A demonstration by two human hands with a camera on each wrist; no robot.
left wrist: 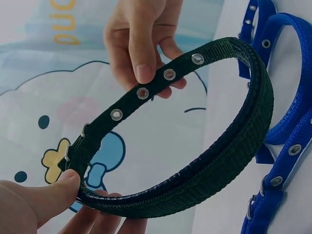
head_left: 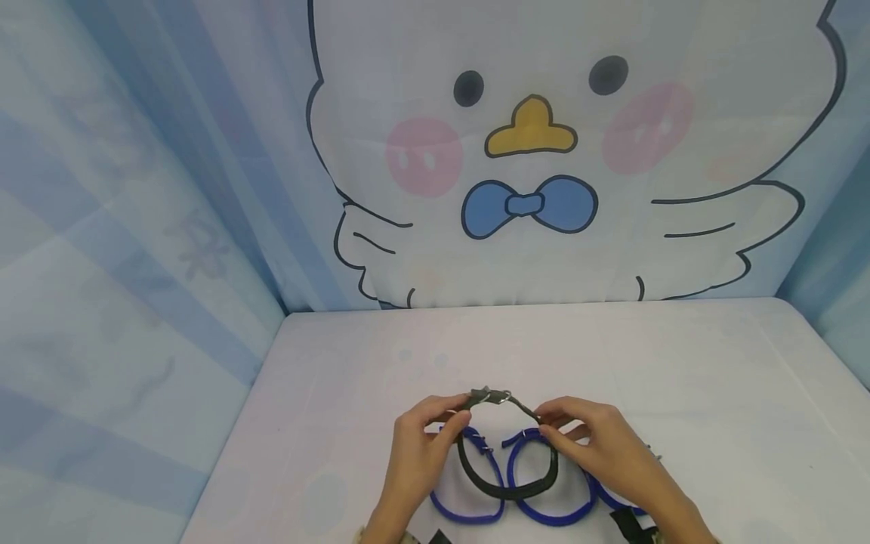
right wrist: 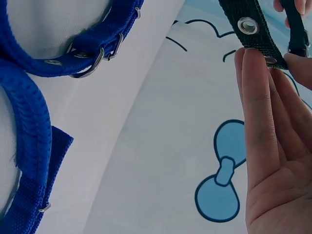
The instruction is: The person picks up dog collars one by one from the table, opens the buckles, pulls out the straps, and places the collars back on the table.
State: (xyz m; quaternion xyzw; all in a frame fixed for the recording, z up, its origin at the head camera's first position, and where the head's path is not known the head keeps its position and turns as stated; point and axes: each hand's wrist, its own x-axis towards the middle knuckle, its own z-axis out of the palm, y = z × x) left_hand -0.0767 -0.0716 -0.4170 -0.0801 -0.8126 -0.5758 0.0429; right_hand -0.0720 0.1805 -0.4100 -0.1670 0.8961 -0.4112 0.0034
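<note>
A dark green collar (head_left: 516,493) with metal eyelets and a buckle is held up as a loop between both hands, over blue collars. My left hand (head_left: 421,446) pinches it beside the buckle, thumb on one face and fingers behind, as the left wrist view shows. On the other side, my right hand (head_left: 605,446) pinches the eyelet strap between thumb and fingers; in the right wrist view, fingertips lie against the strap (right wrist: 239,12). Behind the green loop are a left blue collar (head_left: 469,520) and a middle blue collar (head_left: 557,521), both buckled into rings.
A third blue collar (head_left: 615,502) lies at the right, partly hidden by the right forearm. All the blue collars lie on the pale cloth-covered table (head_left: 340,378). A curtain with a cartoon duck (head_left: 530,272) hangs behind the table's far edge, and another curtain (head_left: 136,302) at the left.
</note>
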